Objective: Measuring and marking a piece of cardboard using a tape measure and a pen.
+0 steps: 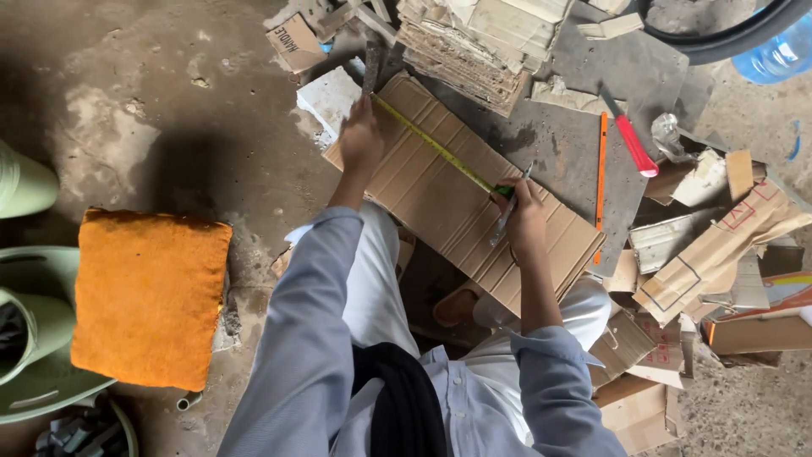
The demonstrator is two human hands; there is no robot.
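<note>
A long brown corrugated cardboard strip (448,199) lies slanted across my knees and the floor. My left hand (361,140) presses the end of a yellow tape measure (436,145) down at the strip's far end. The tape runs diagonally along the cardboard to my right hand (523,216). That hand pins the green tape case and holds a thin pen or blade (505,218) against the cardboard.
An orange cushion (150,296) lies on the concrete floor at left beside green plastic containers (30,338). A red-handled knife (633,142) and an orange ruler (600,173) rest on a grey board (567,144). Cardboard stacks (474,38) and scraps (719,254) crowd the top and right.
</note>
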